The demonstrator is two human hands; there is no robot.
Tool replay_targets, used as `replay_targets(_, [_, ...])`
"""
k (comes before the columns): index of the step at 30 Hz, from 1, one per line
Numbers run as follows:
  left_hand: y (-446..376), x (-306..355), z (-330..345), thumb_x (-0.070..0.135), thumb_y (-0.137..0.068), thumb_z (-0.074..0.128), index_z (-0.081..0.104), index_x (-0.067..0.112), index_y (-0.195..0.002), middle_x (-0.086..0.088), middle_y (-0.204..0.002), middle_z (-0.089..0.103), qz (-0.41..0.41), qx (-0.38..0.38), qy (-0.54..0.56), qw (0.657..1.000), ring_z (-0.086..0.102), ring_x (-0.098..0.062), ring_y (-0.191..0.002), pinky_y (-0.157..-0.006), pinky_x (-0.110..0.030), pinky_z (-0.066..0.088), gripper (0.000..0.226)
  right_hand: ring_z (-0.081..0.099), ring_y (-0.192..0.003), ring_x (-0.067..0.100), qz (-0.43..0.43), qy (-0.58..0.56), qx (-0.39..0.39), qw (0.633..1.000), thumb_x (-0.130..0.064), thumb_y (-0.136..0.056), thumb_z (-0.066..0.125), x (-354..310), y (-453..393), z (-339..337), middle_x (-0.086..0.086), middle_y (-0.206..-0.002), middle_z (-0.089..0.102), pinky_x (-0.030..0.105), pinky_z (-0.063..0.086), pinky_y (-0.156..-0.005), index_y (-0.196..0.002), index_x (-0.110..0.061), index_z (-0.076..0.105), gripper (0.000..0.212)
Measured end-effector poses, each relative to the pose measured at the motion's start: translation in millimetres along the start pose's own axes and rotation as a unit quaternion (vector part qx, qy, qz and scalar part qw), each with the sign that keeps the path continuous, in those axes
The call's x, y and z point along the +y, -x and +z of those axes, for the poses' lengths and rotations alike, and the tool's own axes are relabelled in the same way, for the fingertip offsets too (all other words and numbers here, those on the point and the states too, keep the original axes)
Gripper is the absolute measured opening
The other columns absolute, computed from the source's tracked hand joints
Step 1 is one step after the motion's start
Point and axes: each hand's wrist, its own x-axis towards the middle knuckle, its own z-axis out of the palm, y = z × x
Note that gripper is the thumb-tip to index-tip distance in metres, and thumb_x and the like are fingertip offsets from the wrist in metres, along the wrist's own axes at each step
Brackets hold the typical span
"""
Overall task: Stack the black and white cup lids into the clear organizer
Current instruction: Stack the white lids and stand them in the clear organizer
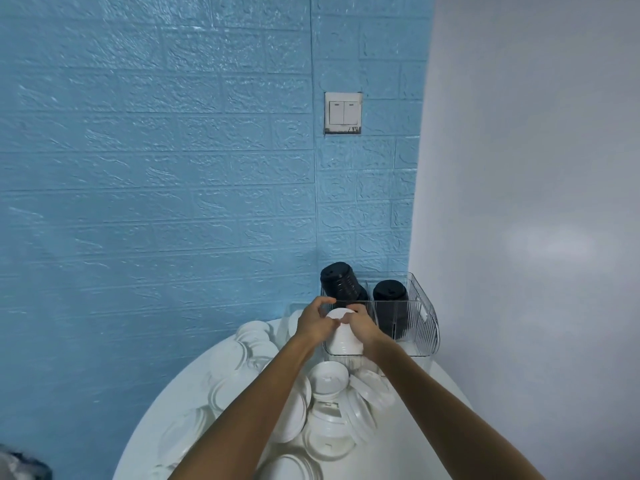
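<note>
A clear ribbed organizer (424, 320) stands at the far right of a round white table (408, 455). Two stacks of black lids (340, 283) (390, 299) fill its back compartments. In its near-left compartment stands a stack of white lids (343, 336). My left hand (316, 320) and my right hand (360, 323) both grip the top of that white stack, one on each side. Several loose white lids (327, 375) lie scattered on the table below my forearms.
A blue brick-pattern wall with a light switch (343, 113) rises right behind the table. A plain white wall (536, 202) closes the right side. More white lids (252, 336) lie at the table's far left edge.
</note>
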Motion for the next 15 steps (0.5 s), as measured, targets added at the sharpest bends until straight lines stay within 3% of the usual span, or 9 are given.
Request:
replay_targets(4, [4.8,0.4,2.7,0.006,-0.09,0.076,0.06,0.024,-0.134,-0.001,-0.133,0.06,0.014,0.015,-0.031,0.999,0.054,-0.016,-0.111,-0.096,-0.027,0.047,0.049,0.042,-0.134,0.035,0.015,0.049,0.015,0.999,-0.018,-0.102,0.047,-10.1,19.7,5.3,0.014,-0.15,0.034,0.044,0.033,-0.114,-0.151,-0.024,0.033,0.052])
replay_targets(6, [10.6,5.8,-0.3,0.011,-0.091,0.076,0.059,0.027,-0.139,-0.005,-0.142,0.057,0.03,0.013,-0.039,0.999,0.054,-0.018,-0.119,-0.103,-0.029,0.045,0.053,0.036,-0.14,0.037,0.018,0.068,0.025,0.997,-0.022,-0.104,0.047,-15.0,22.8,4.9,0.015,-0.156,0.029,0.048,0.03,-0.116,-0.156,-0.022,0.026,0.056])
replay_targets(10, [19.2,19.2,-8.5,0.028,-0.095,0.072,0.053,0.036,-0.146,-0.014,-0.146,0.052,0.066,0.052,-0.067,0.994,0.049,-0.029,-0.136,-0.116,-0.044,0.039,0.056,0.044,-0.138,0.037,-0.015,0.042,0.018,0.999,-0.034,-0.104,0.05,-27.8,26.5,-2.0,0.018,-0.152,0.043,0.051,0.034,-0.117,-0.157,-0.014,0.025,0.062])
replay_targets(13, [44.2,41.9,-25.1,0.034,-0.099,0.064,0.049,0.037,-0.149,-0.011,-0.151,0.046,0.111,0.086,-0.073,0.987,0.037,-0.027,-0.143,-0.118,-0.031,0.023,0.052,0.046,-0.137,0.032,-0.062,0.033,-0.002,0.997,-0.037,-0.106,0.051,-48.7,59.0,-10.4,0.01,-0.152,0.047,0.046,0.035,-0.117,-0.155,-0.013,0.031,0.059])
replay_targets(15, [67.8,55.1,-38.4,0.036,-0.099,0.065,0.05,0.033,-0.149,-0.007,-0.151,0.048,0.163,0.105,-0.063,0.979,0.035,-0.023,-0.145,-0.122,-0.033,0.021,0.053,0.039,-0.144,0.026,-0.117,0.051,-0.009,0.992,-0.034,-0.106,0.052,-56.4,86.7,-16.1,0.006,-0.157,0.04,0.038,0.031,-0.117,-0.156,-0.014,0.033,0.057])
